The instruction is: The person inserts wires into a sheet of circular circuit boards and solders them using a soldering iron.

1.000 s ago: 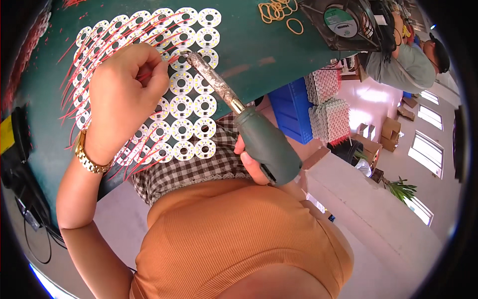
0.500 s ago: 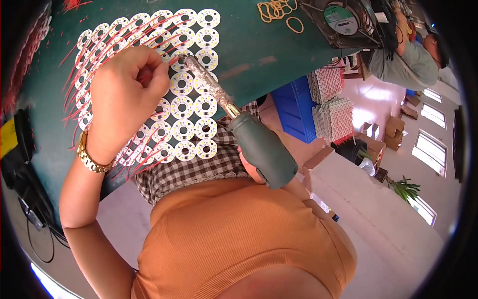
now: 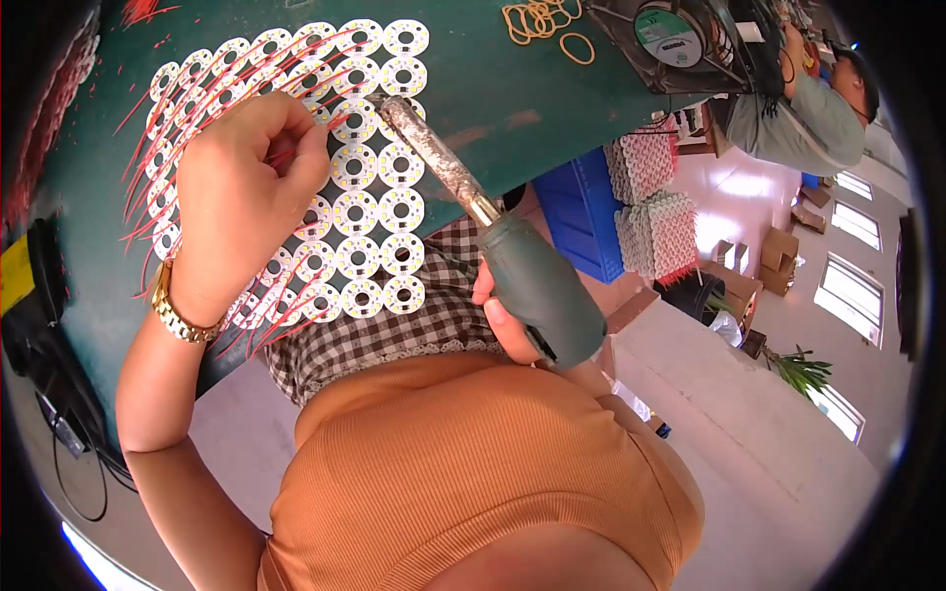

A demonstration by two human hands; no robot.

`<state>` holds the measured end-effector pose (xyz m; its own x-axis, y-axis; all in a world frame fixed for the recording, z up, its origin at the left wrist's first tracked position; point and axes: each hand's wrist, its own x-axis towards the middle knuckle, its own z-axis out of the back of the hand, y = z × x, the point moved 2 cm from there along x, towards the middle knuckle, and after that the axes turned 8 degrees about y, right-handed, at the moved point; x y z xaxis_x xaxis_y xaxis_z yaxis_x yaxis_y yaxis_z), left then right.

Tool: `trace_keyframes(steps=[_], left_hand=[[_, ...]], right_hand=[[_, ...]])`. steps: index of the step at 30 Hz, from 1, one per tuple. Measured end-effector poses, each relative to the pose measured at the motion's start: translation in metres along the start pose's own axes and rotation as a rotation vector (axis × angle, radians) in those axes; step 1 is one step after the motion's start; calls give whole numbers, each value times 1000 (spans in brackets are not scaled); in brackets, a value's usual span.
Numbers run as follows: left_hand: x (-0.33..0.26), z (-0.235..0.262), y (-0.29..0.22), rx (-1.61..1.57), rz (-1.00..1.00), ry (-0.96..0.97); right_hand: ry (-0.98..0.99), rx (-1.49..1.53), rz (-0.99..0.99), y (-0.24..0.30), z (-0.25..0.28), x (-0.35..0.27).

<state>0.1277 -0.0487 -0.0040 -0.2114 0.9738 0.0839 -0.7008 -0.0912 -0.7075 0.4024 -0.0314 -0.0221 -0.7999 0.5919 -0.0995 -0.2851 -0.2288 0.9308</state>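
Observation:
My left hand (image 3: 246, 182), a gold watch (image 3: 177, 310) on its wrist, hovers over a sheet of round white LED boards (image 3: 357, 211). Its thumb and index finger pinch thin red wires (image 3: 284, 156). Partly hidden behind the iron's handle, my right hand (image 3: 505, 323) is wrapped round a soldering iron (image 3: 544, 286) with a dark green grip and a crusted metal barrel. The iron's tip lies over the upper right part of the sheet, just right of my left fingertips; whether it touches a board I cannot tell. Many boards at the left carry red wires.
Yellow rubber bands (image 3: 537, 22) and a black fan (image 3: 675, 44) are on the green table (image 3: 483, 94). Beyond its edge stand a blue crate (image 3: 576, 217) and stacks of wired boards (image 3: 658, 231). Another person (image 3: 808, 123) sits at the far right.
The soldering iron has shifted right and slightly away from me, its tip leaving the spot by my left fingertips. My left hand keeps its pinch almost unmoved. More right-hand fingers show.

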Motion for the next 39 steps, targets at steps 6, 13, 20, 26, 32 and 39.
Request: trace_keyframes(steps=[6, 13, 20, 26, 32, 39], left_hand=[[0, 1, -1, 28, -14, -8], [0, 0, -1, 10, -24, -14], [0, 0, -1, 20, -14, -4], [-1, 1, -1, 35, -19, 2], [-3, 11, -6, 61, -82, 102], [-7, 45, -29, 94, -91, -124]], right_hand=[[-44, 7, 67, -35, -17, -19], [-97, 29, -72, -32, -22, -17], [66, -67, -32, -9, -4, -9], [41, 6, -21, 8, 3, 7], [-49, 89, -27, 15, -5, 11], [-113, -2, -226, -3, -10, -16]])
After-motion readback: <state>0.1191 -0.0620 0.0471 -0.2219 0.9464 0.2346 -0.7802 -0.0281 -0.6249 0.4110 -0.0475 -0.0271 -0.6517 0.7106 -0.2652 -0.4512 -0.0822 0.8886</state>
